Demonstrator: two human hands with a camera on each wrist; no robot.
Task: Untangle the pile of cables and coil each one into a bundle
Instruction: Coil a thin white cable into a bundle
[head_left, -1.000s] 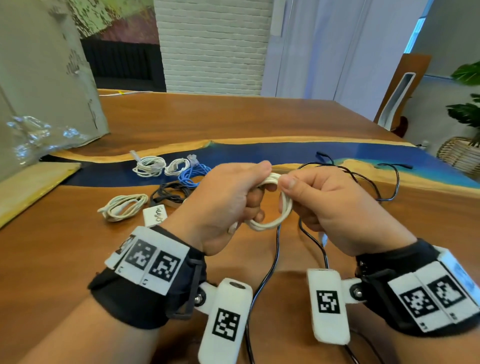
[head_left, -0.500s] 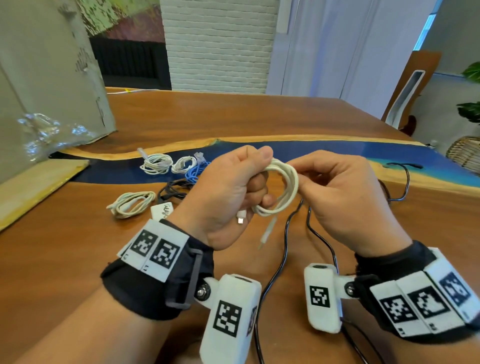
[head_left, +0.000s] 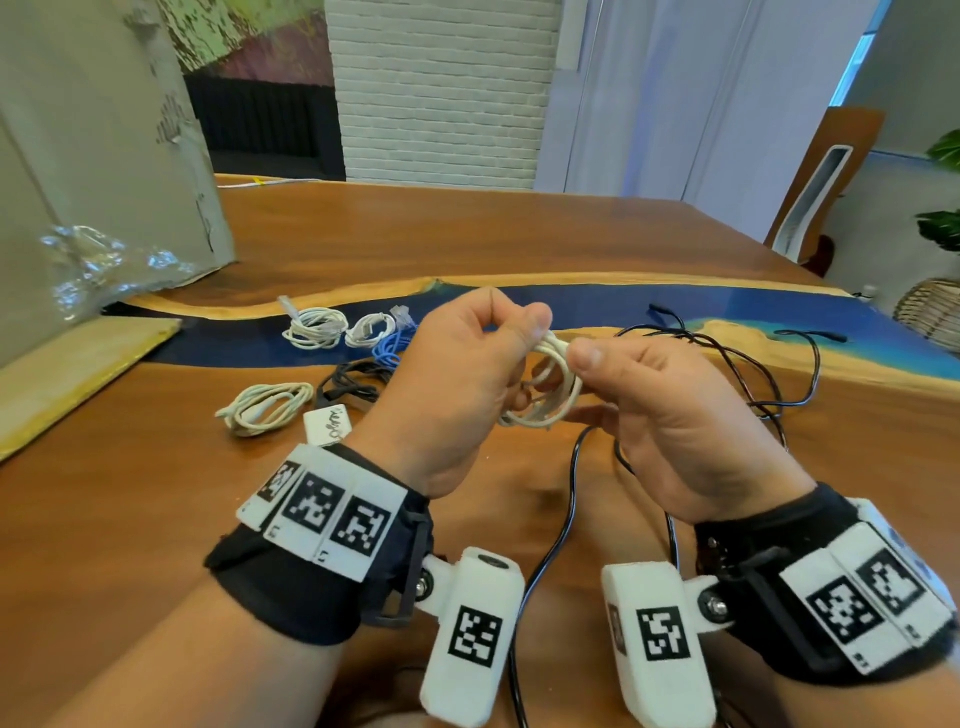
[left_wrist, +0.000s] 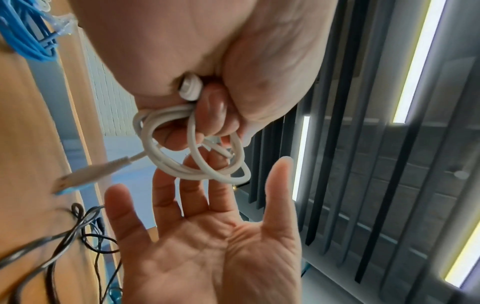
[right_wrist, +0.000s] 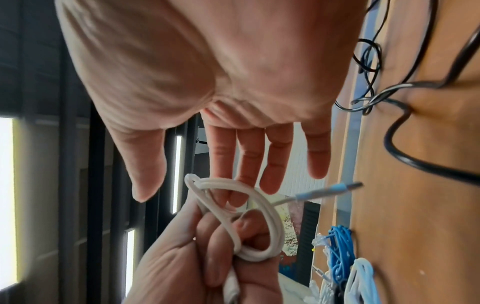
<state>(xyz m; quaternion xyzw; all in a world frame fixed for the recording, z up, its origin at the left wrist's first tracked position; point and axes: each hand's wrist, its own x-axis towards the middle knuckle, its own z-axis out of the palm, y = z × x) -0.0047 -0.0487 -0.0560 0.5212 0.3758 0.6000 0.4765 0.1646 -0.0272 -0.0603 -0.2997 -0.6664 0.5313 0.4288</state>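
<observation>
A white cable (head_left: 558, 395) is wound into a small coil, held above the wooden table (head_left: 156, 519). My left hand (head_left: 519, 338) grips the coil in curled fingers. In the left wrist view the coil (left_wrist: 192, 164) hangs from that fist, and its USB plug (left_wrist: 85, 176) sticks out sideways. My right hand (head_left: 597, 374) is beside it with straight fingers. In the right wrist view its fingertips (right_wrist: 233, 197) reach into the loop of the coil (right_wrist: 262, 205), and the thumb stays apart.
Several coiled bundles lie at the left: white (head_left: 311, 327), small white (head_left: 371, 330), blue (head_left: 392, 345), black (head_left: 348, 382), cream (head_left: 265, 408), plus a white adapter (head_left: 327, 423). Loose black cables (head_left: 727, 353) trail right and toward me (head_left: 561, 519). A cardboard box (head_left: 78, 156) stands far left.
My right hand let go of its pinch on the coil's top and straightened its fingers into the loop. The dangling end now sticks out sideways. My left hand kept its grip.
</observation>
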